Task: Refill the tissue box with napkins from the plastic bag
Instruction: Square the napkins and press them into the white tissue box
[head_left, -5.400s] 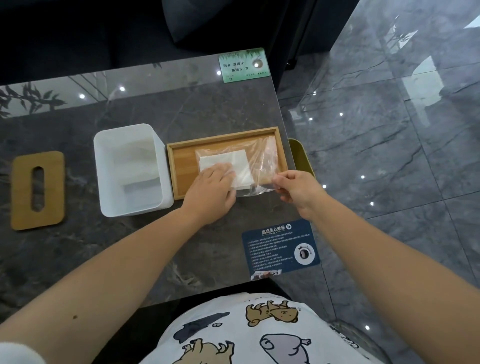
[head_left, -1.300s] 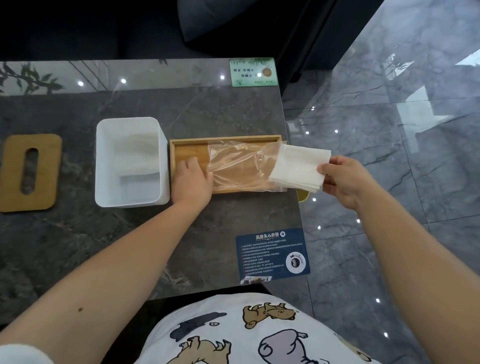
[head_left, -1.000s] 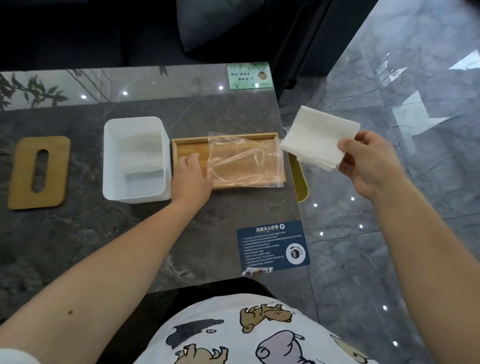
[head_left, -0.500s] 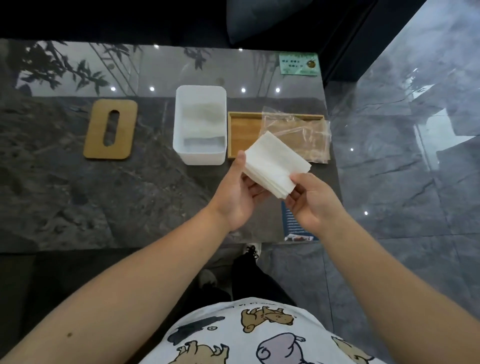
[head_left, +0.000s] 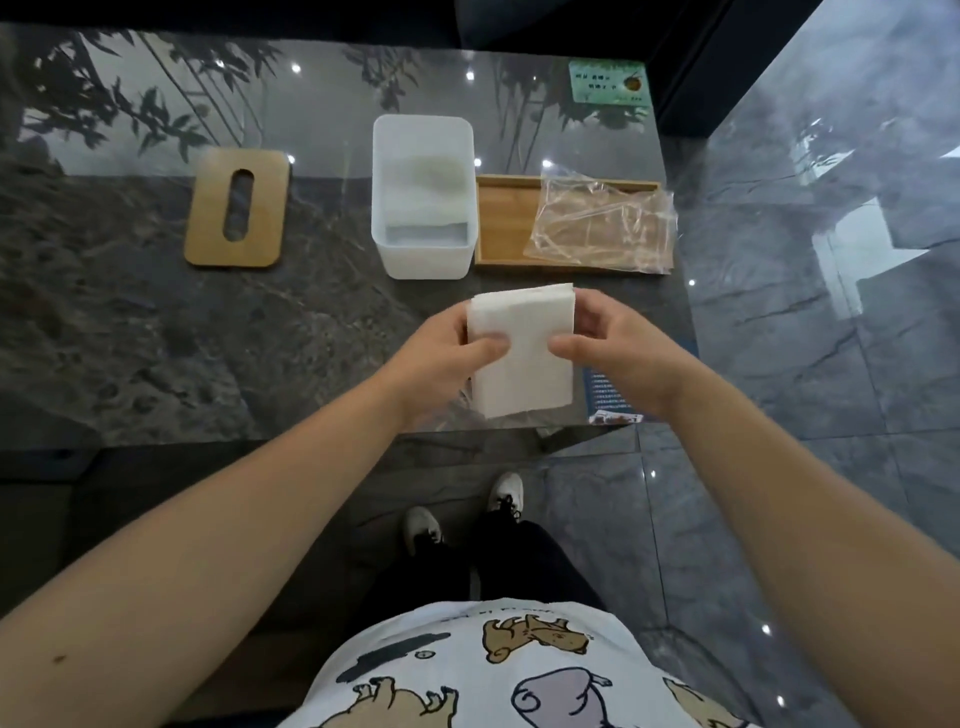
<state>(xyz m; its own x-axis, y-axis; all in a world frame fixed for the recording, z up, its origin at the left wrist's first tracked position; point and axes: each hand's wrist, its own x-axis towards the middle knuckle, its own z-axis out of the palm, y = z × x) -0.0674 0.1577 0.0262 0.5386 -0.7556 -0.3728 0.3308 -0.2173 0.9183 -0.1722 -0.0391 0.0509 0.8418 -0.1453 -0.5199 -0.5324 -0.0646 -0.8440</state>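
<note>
A white stack of napkins (head_left: 524, 358) hangs in the air above the table's near edge. My left hand (head_left: 441, 358) grips its left side and my right hand (head_left: 608, 348) grips its right side, thumbs on top. Beyond them stands the white tissue box (head_left: 423, 260), open, with a few napkins lying at its bottom. The clear plastic bag (head_left: 602, 226) lies limp and flat on the wooden tray (head_left: 501, 223) to the right of the box.
The wooden lid with a slot (head_left: 236, 208) lies left of the box on the dark marble table (head_left: 156, 338). A green card (head_left: 608, 83) sits at the far right corner, a blue card (head_left: 608, 395) under my right hand. The table's right edge drops to the floor.
The right hand pulled the napkin stack out of the bag and brought it toward me; the left hand left the tray and took the stack's left side. The bag stayed on the tray.
</note>
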